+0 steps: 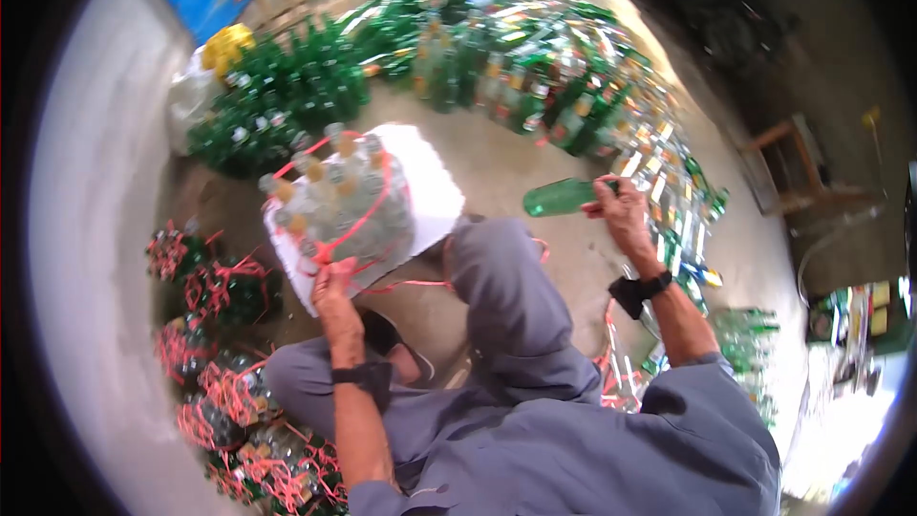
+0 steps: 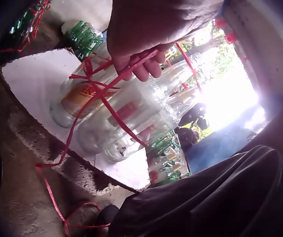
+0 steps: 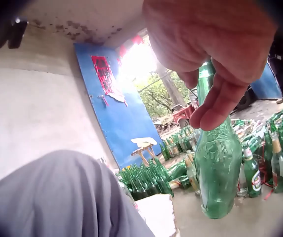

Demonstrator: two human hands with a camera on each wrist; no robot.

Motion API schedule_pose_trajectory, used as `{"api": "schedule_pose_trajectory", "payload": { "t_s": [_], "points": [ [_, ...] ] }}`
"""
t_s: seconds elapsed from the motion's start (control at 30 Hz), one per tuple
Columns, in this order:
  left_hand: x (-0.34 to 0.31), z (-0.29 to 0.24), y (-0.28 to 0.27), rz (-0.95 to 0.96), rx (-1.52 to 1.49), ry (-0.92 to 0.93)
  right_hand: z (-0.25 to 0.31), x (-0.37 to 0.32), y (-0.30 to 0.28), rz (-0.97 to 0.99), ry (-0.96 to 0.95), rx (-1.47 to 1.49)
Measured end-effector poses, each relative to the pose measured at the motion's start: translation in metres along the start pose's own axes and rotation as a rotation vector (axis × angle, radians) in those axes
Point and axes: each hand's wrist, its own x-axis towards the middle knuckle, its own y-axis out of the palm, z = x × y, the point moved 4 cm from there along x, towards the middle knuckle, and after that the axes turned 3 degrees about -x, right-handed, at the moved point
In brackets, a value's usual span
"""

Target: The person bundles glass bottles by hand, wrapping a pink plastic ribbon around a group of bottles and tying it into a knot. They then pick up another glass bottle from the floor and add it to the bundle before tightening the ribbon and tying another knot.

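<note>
Clear bottles [image 1: 349,193] stand bunched on a white board [image 1: 432,172], with red twine [image 1: 386,182] looped round them. At the near side of the bunch the left hand [image 1: 336,306] pinches the twine. In the left wrist view the curled fingers of the left hand [image 2: 156,34] hold a red strand [image 2: 94,94] beside the clear bottles [image 2: 126,116]. Out to the right, the right hand [image 1: 623,215] grips a green bottle [image 1: 558,198] by its neck. The right wrist view shows the green bottle [image 3: 219,173] hanging below the right hand [image 3: 215,44], base down.
Green bottles [image 1: 287,86] stand at the back left, and a large heap of bottles [image 1: 535,48] curves round to the right. Twine-tied bundles [image 1: 224,401] line the left wall. A wooden frame [image 1: 798,167] is at the far right. Loose twine [image 1: 411,284] trails near the knee.
</note>
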Motion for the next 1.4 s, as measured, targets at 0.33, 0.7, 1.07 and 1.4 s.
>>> {"api": "schedule_pose_trajectory", "payload": {
  "t_s": [0.33, 0.7, 1.07, 1.4],
  "points": [
    [0.006, 0.005, -0.008, 0.07, -0.015, 0.054, -0.171, -0.074, -0.041, -0.017, 0.229, -0.306],
    [0.005, 0.002, -0.011, 0.068, 0.0, 0.007, -0.253, -0.102, -0.092, -0.199, 0.476, -0.2],
    [0.005, 0.002, -0.013, 0.054, -0.005, -0.023, -0.298, -0.164, -0.177, -0.412, 0.54, -0.331],
    [0.005, 0.002, -0.013, 0.046, 0.006, -0.01, -0.347, -0.217, -0.229, -0.698, 0.797, -0.121]
  ]
}}
